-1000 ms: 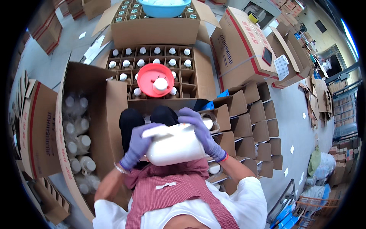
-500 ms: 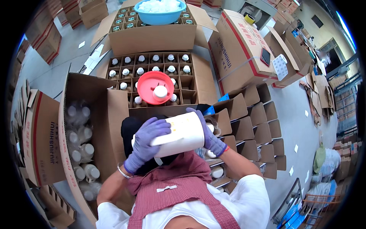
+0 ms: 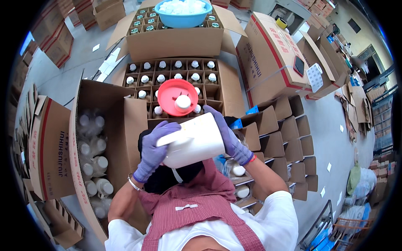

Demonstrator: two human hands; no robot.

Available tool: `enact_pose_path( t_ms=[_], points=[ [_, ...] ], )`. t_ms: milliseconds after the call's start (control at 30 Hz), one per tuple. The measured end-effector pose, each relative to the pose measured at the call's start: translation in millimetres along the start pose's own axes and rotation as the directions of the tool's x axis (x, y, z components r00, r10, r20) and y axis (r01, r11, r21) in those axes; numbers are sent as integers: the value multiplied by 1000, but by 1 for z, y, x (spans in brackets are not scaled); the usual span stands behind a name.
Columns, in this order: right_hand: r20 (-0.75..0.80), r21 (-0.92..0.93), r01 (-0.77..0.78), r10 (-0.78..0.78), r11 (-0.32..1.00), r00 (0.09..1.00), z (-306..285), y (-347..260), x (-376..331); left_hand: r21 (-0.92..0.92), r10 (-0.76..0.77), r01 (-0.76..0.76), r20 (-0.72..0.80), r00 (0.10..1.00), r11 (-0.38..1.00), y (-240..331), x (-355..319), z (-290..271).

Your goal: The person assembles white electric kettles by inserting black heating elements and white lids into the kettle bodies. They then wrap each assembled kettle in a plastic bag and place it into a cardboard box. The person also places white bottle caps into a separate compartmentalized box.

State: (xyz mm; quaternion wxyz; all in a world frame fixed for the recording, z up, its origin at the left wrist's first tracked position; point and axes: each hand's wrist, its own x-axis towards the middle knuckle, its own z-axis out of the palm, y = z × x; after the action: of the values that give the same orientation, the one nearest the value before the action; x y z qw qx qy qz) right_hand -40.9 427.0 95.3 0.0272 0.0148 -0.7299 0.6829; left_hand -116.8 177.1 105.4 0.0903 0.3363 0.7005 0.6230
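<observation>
A large white jug lies tilted on its side above my lap, held between both gloved hands. Its strap-like handle faces up near my left hand, whose purple-gloved fingers wrap round the handle end. Against the opposite end, my right hand presses with its palm and fingers, gripping the jug from the right. Just beyond, a red round dish with a white cap and small dark pieces rests on white-capped bottles. Those bottles stand in a divided carton.
On my left, an open carton holds several clear-wrapped white-capped bottles. Cardboard dividers spread to my right. Behind, a blue basin of white pieces sits on another bottle carton. A closed carton carries a phone.
The jug has turned in my hands, so its yellow-marked side has mostly rolled out of sight and the handle has swung upward. The whole view has shifted slightly.
</observation>
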Motion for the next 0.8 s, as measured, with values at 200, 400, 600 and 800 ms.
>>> enact_pose_path(
  t_ms=[200,400,600,800],
  points=[
    [-129,-629,61,-181,775,975,-35,118,96,-76,-151,131,-504,850,988,-22,0,-49],
    [70,-968,30,150,250,986,11,220,186,-874,-506,-27,-305,807,485,-94,49,-53],
    [69,-841,131,-135,525,988,6,212,172,-957,-716,-101,-272,642,273,-160,100,-40],
    [-146,-664,332,-552,670,821,34,113,113,-959,-730,-3,-218,648,284,-206,103,-26]
  ],
)
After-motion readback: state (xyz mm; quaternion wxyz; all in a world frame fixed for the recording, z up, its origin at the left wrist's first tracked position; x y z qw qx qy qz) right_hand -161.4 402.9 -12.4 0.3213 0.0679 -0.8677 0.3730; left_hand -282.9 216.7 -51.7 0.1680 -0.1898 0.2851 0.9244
